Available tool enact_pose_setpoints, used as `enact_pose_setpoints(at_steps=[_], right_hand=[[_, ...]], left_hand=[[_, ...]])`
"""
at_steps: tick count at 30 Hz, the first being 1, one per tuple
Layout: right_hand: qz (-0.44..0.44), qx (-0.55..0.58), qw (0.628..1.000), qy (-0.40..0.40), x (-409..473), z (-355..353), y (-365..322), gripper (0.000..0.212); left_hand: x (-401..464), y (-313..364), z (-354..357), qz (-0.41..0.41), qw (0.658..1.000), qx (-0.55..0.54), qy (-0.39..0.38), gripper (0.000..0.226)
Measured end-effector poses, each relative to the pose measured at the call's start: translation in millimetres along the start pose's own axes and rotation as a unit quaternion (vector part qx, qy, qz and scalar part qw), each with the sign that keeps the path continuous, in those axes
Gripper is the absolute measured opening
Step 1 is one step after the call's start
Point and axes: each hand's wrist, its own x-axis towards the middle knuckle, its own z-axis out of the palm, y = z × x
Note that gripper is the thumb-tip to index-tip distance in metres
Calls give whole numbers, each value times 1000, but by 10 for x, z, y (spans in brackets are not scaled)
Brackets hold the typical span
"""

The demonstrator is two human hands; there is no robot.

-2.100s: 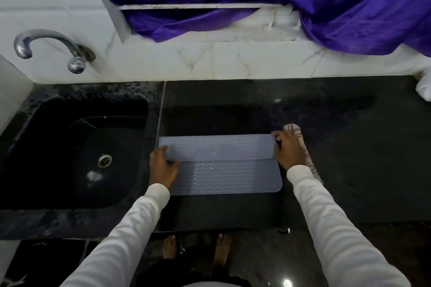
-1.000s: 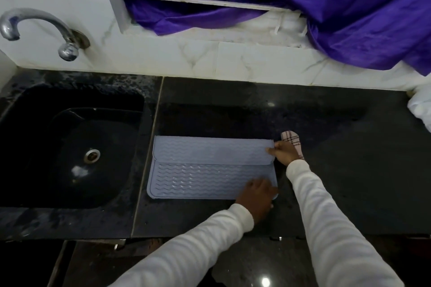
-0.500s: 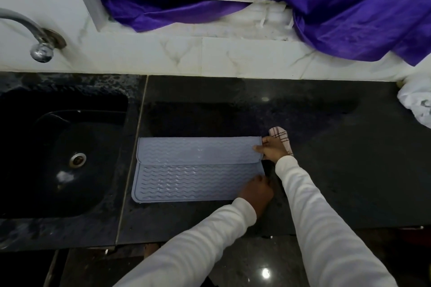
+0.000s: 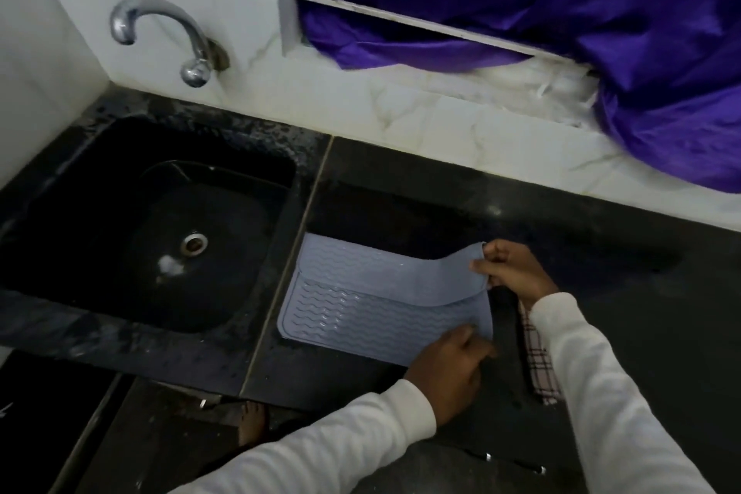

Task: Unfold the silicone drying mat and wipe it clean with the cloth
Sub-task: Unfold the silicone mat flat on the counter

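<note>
A light blue silicone mat with a wavy ribbed pattern lies folded on the black counter, just right of the sink. My right hand pinches the right end of the upper folded flap and holds it lifted off the layer below. My left hand rests on the mat's near right corner, fingers curled at its edge. A checked cloth lies on the counter under my right forearm, partly hidden by the sleeve.
A black sink with a steel drain sits to the left, a chrome tap on the white tiled wall above it. Purple fabric hangs over the ledge behind. Dark counter extends to the right.
My left hand crossed from the mat's left edge to its near right corner. My right hand now lifts the right end of the upper flap, which lay flat before.
</note>
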Motion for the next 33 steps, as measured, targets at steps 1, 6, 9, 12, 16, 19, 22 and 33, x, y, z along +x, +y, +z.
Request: enact_pose_setpoints(at_steps=[1,6,9,12,16,19,22,33], right_hand=[[-9,-7,1000,0,-8,36,-97,26],[-51,-56,997,-20,-27,376,-747,22],[-75,-83,993,-37,-29,717,-1248,19],[-93,-88,991,-41,-72,1126,-1772,10],[-126,-95,987,-43,-125,1673,-2328,15],[-161,-120,979,-33,-168,2048,-2667,17],[-202,-128,970,-29,-277,2334,-2973,16],[-282,-150,946,46,-614,2225,-3749,18]], left_hand=[[-31,11,-93,1,1000,-5,14,35],[-229,2,-722,-3,995,-26,99,35],[-382,-11,-1171,-17,986,-47,159,33],[-519,-51,-1597,-32,975,-71,209,32],[-646,-146,-2109,-50,955,-100,276,25],[-734,-166,-2399,-46,941,-113,316,27],[-797,-174,-2599,-32,931,-134,338,29],[-693,-24,-3130,16,923,-169,346,32]])
